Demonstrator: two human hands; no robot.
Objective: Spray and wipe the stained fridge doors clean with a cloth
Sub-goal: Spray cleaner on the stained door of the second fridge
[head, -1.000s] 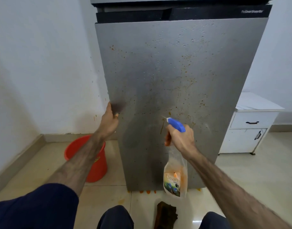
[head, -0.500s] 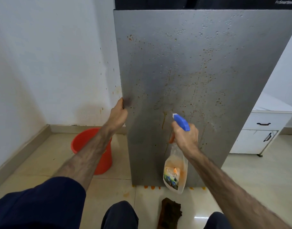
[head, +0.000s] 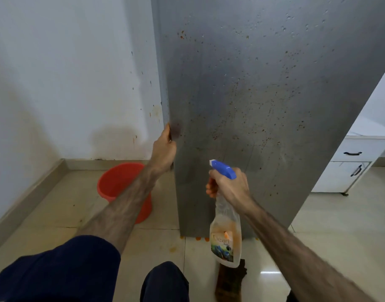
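Note:
The grey fridge door [head: 274, 94] fills the upper right and is speckled with orange-brown stains and droplets. My left hand [head: 164, 149] grips the door's left edge at mid height. My right hand [head: 229, 186] holds a clear spray bottle [head: 225, 234] by its neck, with the blue nozzle [head: 223, 168] pointing left toward the door's lower part. A dark brown cloth [head: 229, 282] lies on the floor just below the bottle, partly hidden by it.
A red bucket [head: 121, 184] stands on the tiled floor left of the fridge, behind my left forearm. A white cabinet with drawers [head: 350, 164] stands at the right. The white wall [head: 67, 83] at the left is spotted with stains. Orange drips mark the floor [head: 198, 238] under the door.
The view has moved closer to the door and tilted down. My left hand stays on the door's edge and my right hand keeps the bottle aimed at the lower door.

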